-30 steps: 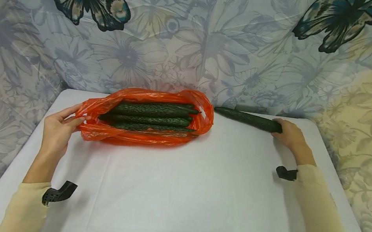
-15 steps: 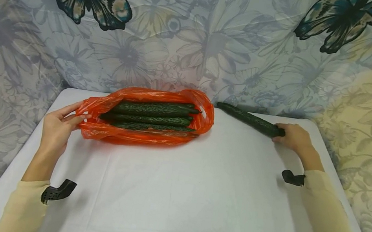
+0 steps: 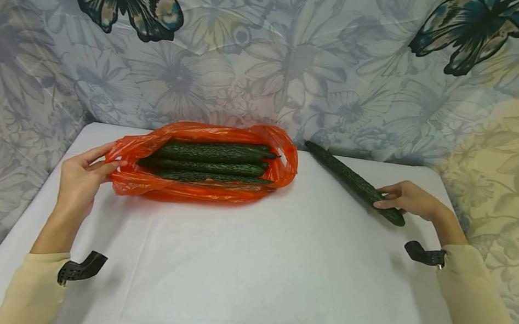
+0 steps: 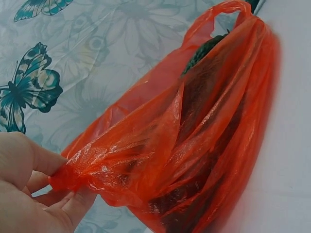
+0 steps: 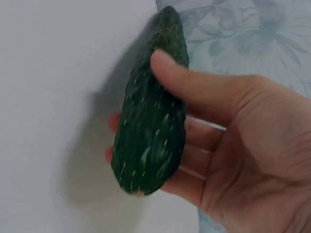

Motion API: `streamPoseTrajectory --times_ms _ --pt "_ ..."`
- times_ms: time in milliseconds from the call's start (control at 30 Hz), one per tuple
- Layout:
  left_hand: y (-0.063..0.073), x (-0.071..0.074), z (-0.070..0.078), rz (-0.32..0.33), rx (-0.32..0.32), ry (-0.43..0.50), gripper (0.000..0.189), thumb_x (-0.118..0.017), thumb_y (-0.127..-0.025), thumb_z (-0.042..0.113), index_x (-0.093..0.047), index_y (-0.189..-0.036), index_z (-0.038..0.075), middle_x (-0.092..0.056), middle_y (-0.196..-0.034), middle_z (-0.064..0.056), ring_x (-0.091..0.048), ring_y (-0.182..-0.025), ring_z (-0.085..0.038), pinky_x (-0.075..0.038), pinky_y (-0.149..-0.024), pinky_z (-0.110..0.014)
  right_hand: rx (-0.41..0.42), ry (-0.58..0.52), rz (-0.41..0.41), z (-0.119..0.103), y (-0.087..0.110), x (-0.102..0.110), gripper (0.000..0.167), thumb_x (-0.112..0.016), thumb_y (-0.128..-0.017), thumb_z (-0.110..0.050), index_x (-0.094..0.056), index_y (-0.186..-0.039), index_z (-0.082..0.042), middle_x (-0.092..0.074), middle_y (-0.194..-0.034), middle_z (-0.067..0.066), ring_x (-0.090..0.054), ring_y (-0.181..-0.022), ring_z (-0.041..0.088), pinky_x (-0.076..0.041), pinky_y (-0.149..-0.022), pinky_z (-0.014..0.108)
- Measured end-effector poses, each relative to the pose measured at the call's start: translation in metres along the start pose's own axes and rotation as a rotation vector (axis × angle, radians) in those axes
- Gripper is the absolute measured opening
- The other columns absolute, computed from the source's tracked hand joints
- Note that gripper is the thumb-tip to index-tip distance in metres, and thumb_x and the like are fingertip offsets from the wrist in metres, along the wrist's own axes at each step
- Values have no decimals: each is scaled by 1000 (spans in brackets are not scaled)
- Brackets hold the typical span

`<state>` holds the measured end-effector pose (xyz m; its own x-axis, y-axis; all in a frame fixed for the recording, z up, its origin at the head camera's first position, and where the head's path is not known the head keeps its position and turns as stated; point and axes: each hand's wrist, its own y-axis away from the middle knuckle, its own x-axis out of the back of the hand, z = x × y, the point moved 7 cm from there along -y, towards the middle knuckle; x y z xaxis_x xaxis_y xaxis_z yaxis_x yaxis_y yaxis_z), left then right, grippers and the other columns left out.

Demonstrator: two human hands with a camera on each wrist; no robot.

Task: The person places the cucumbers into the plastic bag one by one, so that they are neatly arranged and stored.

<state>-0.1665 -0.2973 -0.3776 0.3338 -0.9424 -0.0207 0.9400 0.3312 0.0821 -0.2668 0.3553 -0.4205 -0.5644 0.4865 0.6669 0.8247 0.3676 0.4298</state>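
Note:
An orange-red plastic bag (image 3: 200,193) lies at the back left of the table with its mouth spread. Several dark green cucumbers (image 3: 213,151) lie side by side in it. At the bag's left end my left hand (image 3: 79,181) pinches the gathered plastic between thumb and fingers, as the left wrist view shows too. On the right, my right hand (image 3: 411,200) grips a single long cucumber (image 3: 344,175) near its front end. In the right wrist view the thumb crosses the top of this bumpy cucumber (image 5: 148,141), and the fingers curl beneath it.
A white cloth covers the table (image 3: 244,270). Behind it hangs a fabric backdrop (image 3: 297,73) with flowers and butterflies, close to the table's back edge. Black wrist mounts (image 3: 82,268) stick out from both sleeves.
My right hand has moved right and toward me, swinging the cucumber's near end forward so it lies more diagonally. The left hand and the bag have stayed in place.

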Motion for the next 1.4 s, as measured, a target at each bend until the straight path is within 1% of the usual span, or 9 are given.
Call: streamPoseTrajectory --times_ms 67,167,267,367,600,767,867,1067,1400 --pt "0 0 -1 -4 1 6 50 -61 -92 -5 -50 -141 -2 -60 -121 -2 -70 -80 -4 -55 -66 -15 0 -56 -25 1 3 -3 65 -66 -94 -25 -43 -140 14 -46 -137 35 -56 -117 44 -56 -74 40" --pt "1 0 -2 -3 4 3 50 -61 -93 -4 -50 -141 -1 -59 -122 -2 -70 -80 -4 -55 -66 -15 12 -117 -27 1 8 -4 64 -65 -95 -23 -41 -141 14 -56 -130 29 -65 -105 20 -56 -76 39" --pt "1 0 -2 -1 0 9 50 -61 -92 -4 -51 -141 -1 -59 -123 -3 -70 -81 -5 -55 -66 -15 25 -143 -1 -2 13 1 63 -63 -96 -21 -38 -142 14 -66 -120 21 -61 -98 -1 -55 -79 39" --pt "1 0 -1 -1 2 9 49 -62 -92 -4 -52 -140 0 -58 -125 -4 -70 -81 -5 -55 -66 -16 35 -148 28 -8 19 9 63 -61 -97 -19 -35 -143 16 -72 -108 12 -59 -96 -7 -54 -79 37" --pt "1 0 1 -11 7 6 50 -62 -92 -3 -51 -141 1 -59 -124 -4 -70 -81 -5 -56 -66 -16 63 -143 41 -29 31 20 59 -62 -96 -14 -38 -141 16 -74 -93 11 -63 -84 2 -51 -69 25" --pt "1 -1 2 -20 4 18 52 -63 -92 -3 -50 -142 0 -62 -116 2 -70 -81 -4 -56 -66 -16 119 -56 63 -56 39 20 55 -65 -95 -15 -46 -140 11 -63 -123 24 -66 -95 2 -53 -79 21" --pt "2 -1 2 -26 3 15 51 -62 -92 -3 -49 -142 0 -62 -114 2 -70 -81 -4 -56 -66 -16 139 18 85 -79 43 20 55 -68 -93 -20 -50 -139 6 -54 -135 25 -66 -101 7 -54 -81 25" --pt "2 2 3 -8 1 -5 50 -63 -92 -2 -51 -141 1 -55 -130 -8 -70 -82 -4 -55 -67 -15 215 86 75 -123 40 15 55 -71 -91 -22 -54 -137 3 -55 -135 23 -62 -111 37 -54 -86 43" --pt "2 1 4 -26 -24 16 50 -63 -92 -3 -52 -140 0 -56 -128 -7 -70 -81 -5 -56 -66 -16 331 92 61 -150 30 2 54 -75 -88 -18 -57 -135 2 -55 -134 24 -56 -120 40 -53 -91 45"
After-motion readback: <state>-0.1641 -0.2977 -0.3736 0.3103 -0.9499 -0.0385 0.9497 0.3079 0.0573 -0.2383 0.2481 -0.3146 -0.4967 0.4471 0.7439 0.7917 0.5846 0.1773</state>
